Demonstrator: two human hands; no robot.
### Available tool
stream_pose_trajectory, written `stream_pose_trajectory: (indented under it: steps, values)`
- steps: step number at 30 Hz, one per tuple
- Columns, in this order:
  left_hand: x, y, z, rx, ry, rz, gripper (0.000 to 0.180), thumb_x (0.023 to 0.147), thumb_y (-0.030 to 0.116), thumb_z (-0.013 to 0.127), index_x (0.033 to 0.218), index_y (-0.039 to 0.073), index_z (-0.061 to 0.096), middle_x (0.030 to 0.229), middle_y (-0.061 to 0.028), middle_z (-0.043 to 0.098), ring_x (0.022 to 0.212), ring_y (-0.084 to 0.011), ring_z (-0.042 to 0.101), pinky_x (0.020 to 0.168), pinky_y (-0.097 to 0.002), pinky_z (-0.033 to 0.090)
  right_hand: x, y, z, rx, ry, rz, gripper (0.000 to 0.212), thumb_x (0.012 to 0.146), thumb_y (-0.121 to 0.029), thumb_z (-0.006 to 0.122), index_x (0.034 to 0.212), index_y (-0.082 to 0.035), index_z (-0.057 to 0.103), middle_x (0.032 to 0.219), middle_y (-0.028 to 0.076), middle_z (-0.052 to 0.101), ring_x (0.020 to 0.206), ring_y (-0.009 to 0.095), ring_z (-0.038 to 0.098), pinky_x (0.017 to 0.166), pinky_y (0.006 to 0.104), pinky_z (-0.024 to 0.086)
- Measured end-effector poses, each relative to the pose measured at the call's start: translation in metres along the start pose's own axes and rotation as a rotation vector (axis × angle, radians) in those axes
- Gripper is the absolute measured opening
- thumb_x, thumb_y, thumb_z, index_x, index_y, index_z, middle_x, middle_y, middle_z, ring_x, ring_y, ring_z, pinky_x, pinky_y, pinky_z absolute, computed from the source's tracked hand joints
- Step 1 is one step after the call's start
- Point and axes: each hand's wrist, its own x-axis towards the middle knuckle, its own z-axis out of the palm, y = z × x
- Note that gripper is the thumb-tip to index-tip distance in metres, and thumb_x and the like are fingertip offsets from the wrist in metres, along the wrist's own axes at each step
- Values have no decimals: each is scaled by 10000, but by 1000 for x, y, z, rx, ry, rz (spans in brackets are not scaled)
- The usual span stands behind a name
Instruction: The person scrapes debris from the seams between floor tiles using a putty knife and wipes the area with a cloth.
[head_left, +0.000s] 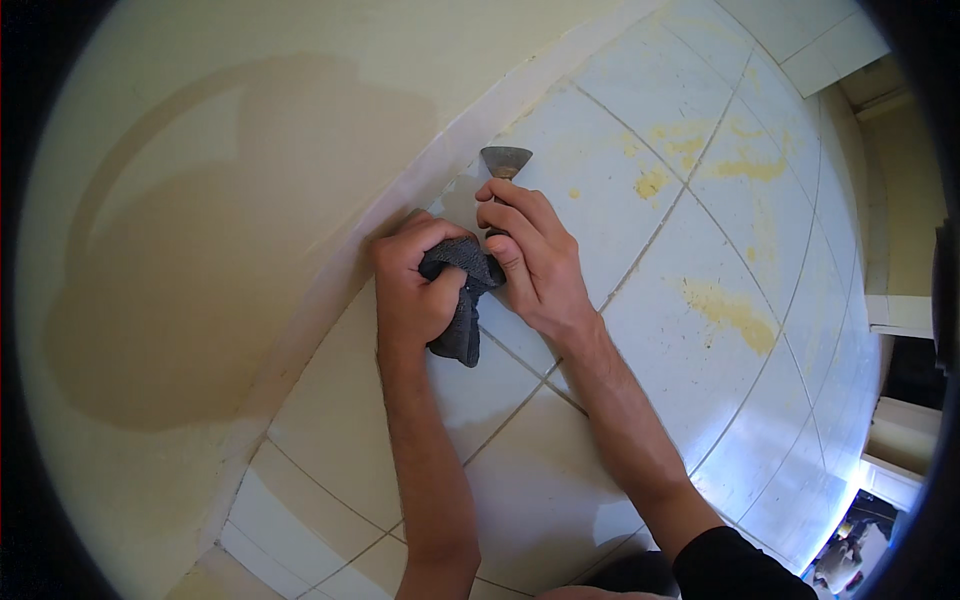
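A dark grey cloth (462,325) is bunched in my left hand (412,285), with its thumb pressed into the folds and a loose end hanging down. My right hand (540,255) is closed around a scraper, and its flared metal blade (507,160) points away from me beyond the fingers. Most of the scraper's handle is hidden by the hand. The right thumb is close beside the cloth. Both hands are at the white tiles (600,440), near the border with a cream wall (200,180).
Yellowish residue (730,312) marks the tiles to the right, with more patches farther up. A pale strip (440,165) edges the tiles along the cream wall, where shadows of me fall. Shelves (900,430) and cluttered items (850,555) stand at the far right.
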Motion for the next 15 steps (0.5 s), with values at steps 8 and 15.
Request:
stream_pose_trajectory:
  steps: [8,15]
  values:
    - [-1,-3,1,-26,14,-19,240,619,-17,565,829,-47,679,721,-119,607,658,-201,585,628,-302,475,-2,3,6,-77,13,27,241,1009,-224,621,1053,13,631,1153,182,624,960,364,599,827,421,514]
    - [-3,3,-1,-72,-58,-98,226,623,-3,586,821,-59,680,710,-116,595,633,-182,572,602,-302,459,-1,4,1,8,-29,-84,319,1023,-299,603,1070,14,642,1140,182,632,890,355,596,790,416,519]
